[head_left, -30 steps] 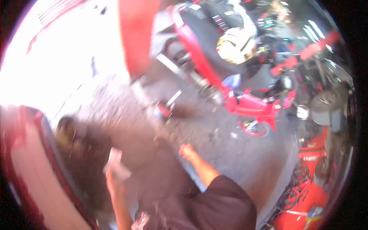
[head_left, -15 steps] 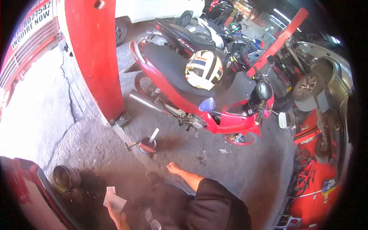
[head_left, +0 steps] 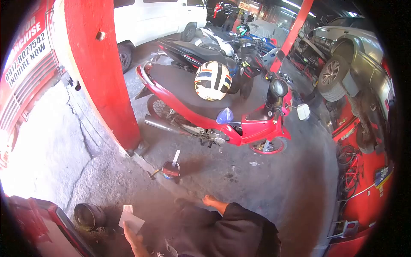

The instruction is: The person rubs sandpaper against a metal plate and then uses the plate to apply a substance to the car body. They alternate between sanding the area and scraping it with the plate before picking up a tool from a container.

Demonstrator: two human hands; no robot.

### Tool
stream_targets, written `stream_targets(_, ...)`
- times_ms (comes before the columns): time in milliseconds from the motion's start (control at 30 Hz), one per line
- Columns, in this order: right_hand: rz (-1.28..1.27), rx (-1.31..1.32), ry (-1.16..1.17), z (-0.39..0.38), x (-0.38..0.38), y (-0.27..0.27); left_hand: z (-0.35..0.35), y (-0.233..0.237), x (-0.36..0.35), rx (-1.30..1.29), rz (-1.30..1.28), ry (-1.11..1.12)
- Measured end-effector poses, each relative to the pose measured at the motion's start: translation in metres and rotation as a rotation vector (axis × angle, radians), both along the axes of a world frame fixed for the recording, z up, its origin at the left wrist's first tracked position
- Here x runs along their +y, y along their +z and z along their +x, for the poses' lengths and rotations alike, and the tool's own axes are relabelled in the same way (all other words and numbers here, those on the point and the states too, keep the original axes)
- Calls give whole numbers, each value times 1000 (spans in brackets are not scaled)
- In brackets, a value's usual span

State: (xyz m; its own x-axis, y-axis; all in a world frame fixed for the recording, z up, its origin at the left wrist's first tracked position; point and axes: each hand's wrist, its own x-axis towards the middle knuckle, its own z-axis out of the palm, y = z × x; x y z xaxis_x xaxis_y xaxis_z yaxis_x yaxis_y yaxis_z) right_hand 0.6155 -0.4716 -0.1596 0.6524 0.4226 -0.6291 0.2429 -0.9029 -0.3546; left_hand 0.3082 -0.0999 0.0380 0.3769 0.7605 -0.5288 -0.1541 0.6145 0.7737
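My left hand (head_left: 130, 235), low at the left, is closed on a flat pale plate (head_left: 132, 221) that looks like a putty spreader. A smaller pale strip (head_left: 128, 208) shows above the plate's top edge. My right hand (head_left: 209, 200) is held in front of my dark clothing with its fingers curled in; nothing sticks out of it. Ahead of both hands, an open tin (head_left: 171, 172) stands on the floor with a pale flat stick (head_left: 176, 157) leaning up out of it and a reddish piece across its rim. A hammer (head_left: 153, 174) lies against the tin's left side.
A red motorcycle (head_left: 184, 90) with a striped helmet (head_left: 212, 80) on its seat stands ahead. A red post (head_left: 96, 73) rises at the left. A dark bucket (head_left: 88, 216) lies tipped near a red vehicle panel (head_left: 36, 227). A raised car (head_left: 359, 51) is at the right.
The view has tilted up and turned slightly, so the tin, bucket and my right hand sit farther right and lower in it. My left hand still holds the pale plate.
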Motion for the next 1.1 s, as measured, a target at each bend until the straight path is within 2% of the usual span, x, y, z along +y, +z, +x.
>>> stream_targets(33,-4,-14,-20,-2,4,1,-12,-25,4,66,159,-75)
stream_targets(100,-18,-38,-57,-9,2,-32,-19,-29,7,75,179,-118)
stream_targets(167,-61,10,-61,-18,9,-12,-8,2,1,-40,-99,-56)
stream_targets(200,-85,35,-61,-22,12,-6,-7,9,-2,-57,-120,-57)
stream_targets(267,103,148,-87,-46,-3,-8,-9,17,-4,-91,-165,-52)
stream_targets(367,67,322,-144,-74,-11,2,-17,20,-2,-166,-207,-67)
stream_targets(533,0,470,-237,-103,-17,19,-30,14,0,-155,-201,-31)
stream_targets(733,-77,667,-339,-112,-35,36,-19,-14,10,-157,-223,-33)
stream_targets(833,-154,833,-396,-97,-45,45,-7,-22,7,-166,-217,78)
stream_targets(933,-203,880,-427,-36,-35,44,10,-18,-1,-98,-287,160)
stream_targets(967,-35,816,-358,-7,-13,53,9,-21,-6,-40,-319,176)
stream_targets(1000,-119,714,-380,23,-7,0,14,-19,-14,27,-355,191)
stream_targets(1033,-4,504,-457,49,12,-26,29,-18,-16,70,-381,193)
stream_targets(1100,139,478,-635,108,62,-53,41,-37,-23,123,-425,187)
